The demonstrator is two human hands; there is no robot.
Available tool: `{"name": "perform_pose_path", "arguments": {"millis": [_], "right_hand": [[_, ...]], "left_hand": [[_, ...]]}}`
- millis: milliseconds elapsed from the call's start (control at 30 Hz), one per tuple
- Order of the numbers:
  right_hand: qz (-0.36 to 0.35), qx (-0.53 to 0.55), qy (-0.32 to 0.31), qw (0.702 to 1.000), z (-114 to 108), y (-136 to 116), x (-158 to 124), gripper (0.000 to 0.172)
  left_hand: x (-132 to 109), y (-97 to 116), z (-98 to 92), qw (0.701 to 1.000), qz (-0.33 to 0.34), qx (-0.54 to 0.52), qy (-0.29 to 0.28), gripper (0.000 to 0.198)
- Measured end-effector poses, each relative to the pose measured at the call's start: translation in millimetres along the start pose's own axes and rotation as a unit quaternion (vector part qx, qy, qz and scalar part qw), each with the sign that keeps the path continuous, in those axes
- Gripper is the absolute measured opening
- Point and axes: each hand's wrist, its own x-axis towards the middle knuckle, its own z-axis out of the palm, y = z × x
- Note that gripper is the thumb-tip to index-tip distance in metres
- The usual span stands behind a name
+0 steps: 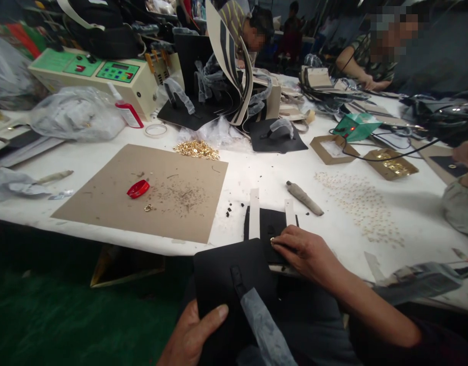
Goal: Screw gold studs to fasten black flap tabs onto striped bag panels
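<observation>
My left hand (pixel 188 333) grips the lower left edge of a black bag piece (pixel 222 277) with a plastic-wrapped strap (pixel 262 325), held over my lap below the table edge. My right hand (pixel 308 251) rests on a black panel (pixel 270 223) at the table's front edge, its fingertips pinching a small gold fitting (pixel 272 240). Two white strips (pixel 254 213) lie upright across that panel.
A brown cardboard sheet (pixel 142 190) with a red cap (pixel 138 188) lies to the left. Gold fittings (pixel 196 149) are heaped behind it. A wrapped tool (pixel 304 197) and scattered small parts (pixel 366 206) lie right. A control box (pixel 104 76) stands far left; other people work across the table.
</observation>
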Motion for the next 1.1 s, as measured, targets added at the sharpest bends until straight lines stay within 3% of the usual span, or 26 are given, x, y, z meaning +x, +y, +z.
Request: {"name": "perform_pose_path", "arguments": {"millis": [200, 500, 667, 800, 933, 1100], "right_hand": [[0.015, -0.013, -0.018, 1.0, 0, 1, 1, 0.018], [0.032, 0.016, 0.011, 0.999, -1, 7, -4, 0.017], [0.017, -0.119, -0.015, 0.993, -2, -1, -3, 0.025], [-0.013, -0.225, -0.072, 0.972, -9, -10, 6, 0.025], [-0.014, -0.207, -0.121, 0.971, -19, -10, 17, 0.023], [0.03, -0.127, -0.111, 0.985, -20, 0, 21, 0.014]], "left_hand": [[4, 2, -2.5, 1.0, -0.008, 0.006, -0.005, 0.053], [9, 6, -2.4, 1.0, -0.03, -0.002, 0.0, 0.054], [12, 9, 1.3, 1.0, -0.028, -0.002, -0.001, 0.055], [13, 12, 3.0, 0.999, -0.038, 0.002, 0.007, 0.057], [13, 12, 4.6, 0.999, -0.036, 0.016, 0.007, 0.054], [10, 10, 5.9, 0.999, -0.038, 0.015, 0.015, 0.057]]}}
